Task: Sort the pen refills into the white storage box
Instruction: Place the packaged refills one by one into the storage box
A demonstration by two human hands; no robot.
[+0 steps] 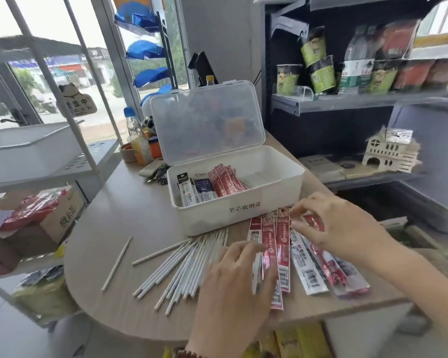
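Observation:
The white storage box (282, 187) stands open on the wooden table, its clear lid (207, 122) tilted up behind. Inside lean several packets of refills (225, 180), red ones beside black and white ones. In front of the box lies a row of red refill packets (282, 244) and white ones (305, 270). My left hand (233, 288) rests on the lower part of the red packets with fingers spread. My right hand (339, 223) pinches the top of a red packet near the box's front wall. A fan of loose white refills (181, 264) lies to the left.
One white refill (117, 263) lies apart at the left of the table (119, 208). Bottles and small items (140, 143) crowd behind the box. A dark shelf with cups and bottles (347, 73) rises at the right; a white rack with a cardboard box (60, 215) stands left.

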